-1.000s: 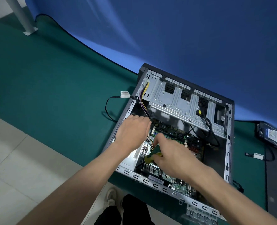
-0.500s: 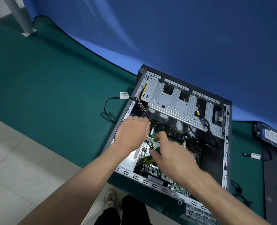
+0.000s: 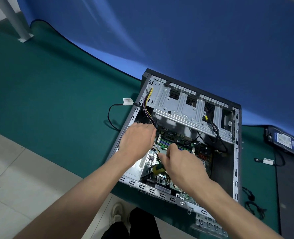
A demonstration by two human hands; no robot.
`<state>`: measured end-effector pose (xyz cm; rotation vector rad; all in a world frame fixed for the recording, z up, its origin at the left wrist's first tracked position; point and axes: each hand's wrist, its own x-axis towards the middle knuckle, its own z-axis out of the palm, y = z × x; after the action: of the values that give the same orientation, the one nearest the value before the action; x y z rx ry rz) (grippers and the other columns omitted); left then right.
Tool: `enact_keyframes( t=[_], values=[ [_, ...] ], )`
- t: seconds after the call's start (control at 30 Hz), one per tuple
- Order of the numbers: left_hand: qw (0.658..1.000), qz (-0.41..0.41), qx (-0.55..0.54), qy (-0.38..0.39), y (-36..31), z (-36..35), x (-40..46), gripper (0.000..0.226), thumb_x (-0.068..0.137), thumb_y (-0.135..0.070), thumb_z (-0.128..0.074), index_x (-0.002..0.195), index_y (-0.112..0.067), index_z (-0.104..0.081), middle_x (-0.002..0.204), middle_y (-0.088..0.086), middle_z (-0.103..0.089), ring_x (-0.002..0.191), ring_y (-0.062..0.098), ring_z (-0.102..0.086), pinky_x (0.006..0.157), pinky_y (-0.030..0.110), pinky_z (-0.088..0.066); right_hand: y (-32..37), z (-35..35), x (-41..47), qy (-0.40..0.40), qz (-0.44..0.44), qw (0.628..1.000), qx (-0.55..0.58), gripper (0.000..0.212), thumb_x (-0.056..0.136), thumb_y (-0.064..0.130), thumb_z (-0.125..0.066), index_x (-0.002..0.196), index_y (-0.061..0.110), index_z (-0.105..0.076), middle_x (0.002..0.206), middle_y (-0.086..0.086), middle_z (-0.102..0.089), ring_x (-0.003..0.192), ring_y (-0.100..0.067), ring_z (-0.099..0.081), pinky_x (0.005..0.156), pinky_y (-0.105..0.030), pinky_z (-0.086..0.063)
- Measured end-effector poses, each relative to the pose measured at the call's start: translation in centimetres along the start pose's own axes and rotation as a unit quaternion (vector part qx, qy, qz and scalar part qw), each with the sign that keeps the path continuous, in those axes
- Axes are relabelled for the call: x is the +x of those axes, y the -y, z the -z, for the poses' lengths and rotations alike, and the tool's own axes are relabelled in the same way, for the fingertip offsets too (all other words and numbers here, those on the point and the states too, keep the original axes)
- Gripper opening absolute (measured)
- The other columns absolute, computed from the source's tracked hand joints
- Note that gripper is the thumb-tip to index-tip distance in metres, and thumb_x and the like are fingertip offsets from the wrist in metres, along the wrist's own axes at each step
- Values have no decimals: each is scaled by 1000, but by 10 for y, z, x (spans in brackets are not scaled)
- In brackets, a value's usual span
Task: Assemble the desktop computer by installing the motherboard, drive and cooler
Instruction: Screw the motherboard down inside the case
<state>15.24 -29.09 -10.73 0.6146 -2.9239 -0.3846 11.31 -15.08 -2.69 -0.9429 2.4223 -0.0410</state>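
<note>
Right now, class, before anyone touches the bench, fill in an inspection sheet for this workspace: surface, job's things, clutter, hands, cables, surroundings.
Surface: green mat on the bench; a darker mat at the right edge.
Job's things: open computer case lying on its side; motherboard inside; hard drive outside, on the mat to the right; cooler not seen.
Clutter: loose metal bracket at the case's near corner.
Hands: left hand inside the case by the wire bundle; right hand holds a green-and-yellow screwdriver over the board.
Cables: yellow and purple wires; tagged black cable left of the case; black cable on the right.
Surroundings: blue backdrop, tiled floor, grey post.
</note>
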Motion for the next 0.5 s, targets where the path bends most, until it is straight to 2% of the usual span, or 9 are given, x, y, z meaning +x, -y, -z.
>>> enact_keyframes(
  t=[0.1, 0.13, 0.17, 0.23, 0.33, 0.37, 0.4, 0.47, 0.5],
  values=[
    [1000, 0, -4, -5, 0, -1, 0, 33, 101, -28, -31, 85, -17, -57, 81, -1, -64, 75, 19, -57, 79, 29, -38, 0, 4, 2, 48, -5, 999, 17, 44, 93, 48, -49, 124, 22, -30, 97, 2, -55, 79, -20, -55, 66, -33, -41],
    [1000, 0, -3, -6, 0, -1, 0, 33, 101, -28, -31, 85, -17, -58, 81, -1, -64, 75, 19, -58, 79, 29, -38, 0, 5, 3, 54, -2, 998, 20, 43, 93, 44, -50, 125, 22, -30, 96, 2, -55, 78, -19, -55, 65, -33, -41],
    [1000, 0, -1, -5, 0, -1, 0, 32, 101, -28, -31, 85, -17, -58, 81, -1, -64, 75, 19, -57, 79, 29, -38, 0, 4, 2, 43, -2, 999, 13, 39, 95, 45, -47, 122, 19, -34, 87, 2, -55, 75, -19, -55, 62, -32, -39],
    [1000, 0, 0, -11, 1, -1, -1, 32, 101, -28, -32, 84, -17, -58, 79, -1, -64, 72, 18, -57, 78, 28, -38, 2, 3, 1, 15, -17, 1000, -2, 42, 96, 52, -40, 115, 15, -41, 76, 3, -52, 73, -22, -55, 60, -32, -38],
    [1000, 0, -4, -18, 1, -1, -2, 31, 100, -27, -34, 83, -17, -58, 78, 0, -64, 72, 19, -57, 76, 28, -38, 4, 4, 0, 49, -10, 999, 20, 49, 90, 47, -52, 126, 22, -30, 104, 2, -55, 83, -22, -54, 69, -33, -40],
    [1000, 0, -4, -19, 1, -1, -2, 31, 100, -27, -34, 83, -17, -58, 78, 0, -64, 71, 19, -56, 76, 29, -38, 6, 4, 0, 49, -4, 999, 19, 48, 90, 43, -52, 127, 22, -29, 105, 1, -53, 82, -21, -53, 69, -33, -39],
    [1000, -1, -4, -19, 0, -1, -2, 31, 100, -27, -34, 82, -17, -58, 77, 0, -64, 70, 19, -56, 75, 28, -38, 6, 3, 0, 37, 2, 999, 9, 43, 92, 41, -50, 124, 20, -31, 96, 1, -54, 79, -22, -53, 67, -33, -39],
    [1000, -1, -3, -23, 0, 0, -1, 31, 100, -27, -35, 81, -17, -57, 76, 0, -64, 70, 19, -55, 74, 28, -38, 10, 2, 0, 16, 1, 1000, -12, 39, 96, 48, -42, 118, 16, -36, 83, 2, -54, 75, -23, -54, 63, -33, -38],
    [1000, -1, -1, -22, -1, 0, -1, 31, 100, -27, -35, 81, -17, -57, 76, 0, -64, 70, 19, -55, 73, 29, -38, 11, 2, 0, 23, 1, 1000, -11, 42, 95, 50, -43, 119, 17, -34, 86, 2, -55, 77, -24, -54, 65, -34, -39]
  ],
)
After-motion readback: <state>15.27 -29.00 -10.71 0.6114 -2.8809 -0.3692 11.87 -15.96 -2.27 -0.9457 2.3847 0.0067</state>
